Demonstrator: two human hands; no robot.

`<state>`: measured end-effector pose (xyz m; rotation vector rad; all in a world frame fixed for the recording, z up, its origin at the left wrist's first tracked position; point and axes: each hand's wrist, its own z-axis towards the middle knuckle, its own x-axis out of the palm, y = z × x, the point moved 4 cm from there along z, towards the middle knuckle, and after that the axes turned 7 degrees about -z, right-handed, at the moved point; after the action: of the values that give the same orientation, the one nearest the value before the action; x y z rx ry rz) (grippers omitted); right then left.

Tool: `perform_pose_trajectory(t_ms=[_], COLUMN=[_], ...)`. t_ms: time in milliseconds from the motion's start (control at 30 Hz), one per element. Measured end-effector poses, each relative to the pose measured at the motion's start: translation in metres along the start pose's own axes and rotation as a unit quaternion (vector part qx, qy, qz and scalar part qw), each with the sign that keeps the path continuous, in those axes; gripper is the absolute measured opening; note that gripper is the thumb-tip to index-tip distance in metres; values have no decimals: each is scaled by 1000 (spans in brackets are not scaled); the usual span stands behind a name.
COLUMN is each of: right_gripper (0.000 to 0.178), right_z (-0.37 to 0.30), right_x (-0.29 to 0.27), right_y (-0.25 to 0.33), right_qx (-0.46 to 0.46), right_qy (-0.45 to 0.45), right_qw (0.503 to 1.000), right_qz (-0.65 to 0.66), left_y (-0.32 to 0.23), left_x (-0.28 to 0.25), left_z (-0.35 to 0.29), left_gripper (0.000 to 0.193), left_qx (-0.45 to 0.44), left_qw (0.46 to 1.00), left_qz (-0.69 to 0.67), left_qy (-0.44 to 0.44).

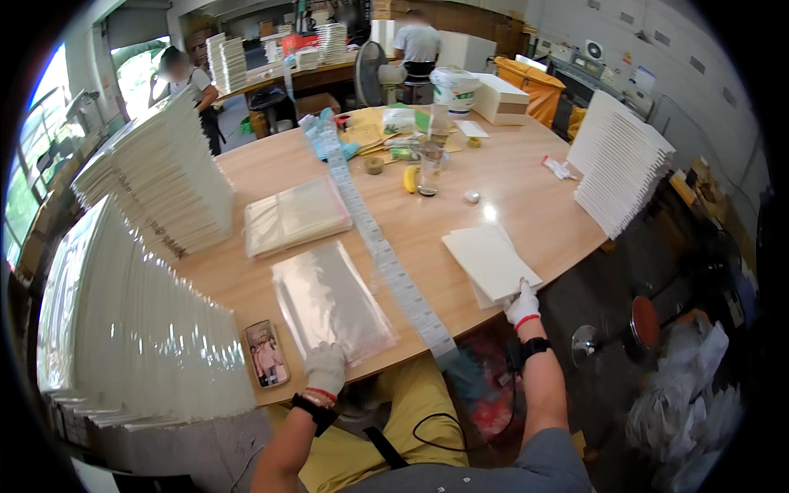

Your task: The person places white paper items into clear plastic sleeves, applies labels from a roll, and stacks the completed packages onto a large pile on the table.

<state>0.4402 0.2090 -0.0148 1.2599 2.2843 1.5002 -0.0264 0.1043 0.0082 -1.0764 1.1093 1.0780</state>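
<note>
My left hand (325, 367), in a white glove with a red cuff, rests on the near edge of a stack of clear plastic bags (325, 296). Its fingers lie on the film and seem to hold nothing. At the right, my gloved right hand (523, 306) grips the near corner of a white board (491, 261), thumb on top. More white boards lie slightly askew beneath that one. A strip of printed labels (374, 238) runs down the table between my hands and hangs over the front edge.
A phone (266, 354) lies beside the bags. Tall stacks of wrapped white boards (131, 320) stand at the left, and another white stack (622, 160) at the right. Farther back are a packed bundle (297, 217), a bottle (430, 168), a banana (410, 179) and a bucket (454, 89).
</note>
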Motion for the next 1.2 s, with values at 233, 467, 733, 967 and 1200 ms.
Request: perform_pose_trajectory(t_ms=[233,467,733,967,1200], right_gripper=[20,37,13,8,11], right_z=[-54,-234,-210,-269,-291], right_x=[5,-12,-25,8,25], right_y=[6,-49,-137,-139,-147], right_qx=[-166,28,116,111,202], right_qy=[69,449,229,213,253], right_qw=[982,871,963,964,944], right_qz=[-54,-199,-83,-112,-59], left_y=[25,37,50,60,-18], left_x=[8,10,-49,-40,26], left_z=[16,0,-4,-2,-9], left_gripper=[10,9,27,25,35], left_qx=[-24,10,-186,-219,-120], left_qw=[999,993,961,849,724], left_qz=[-10,-86,-198,-472,-631], left_qy=[-46,-78,-47,88,-251])
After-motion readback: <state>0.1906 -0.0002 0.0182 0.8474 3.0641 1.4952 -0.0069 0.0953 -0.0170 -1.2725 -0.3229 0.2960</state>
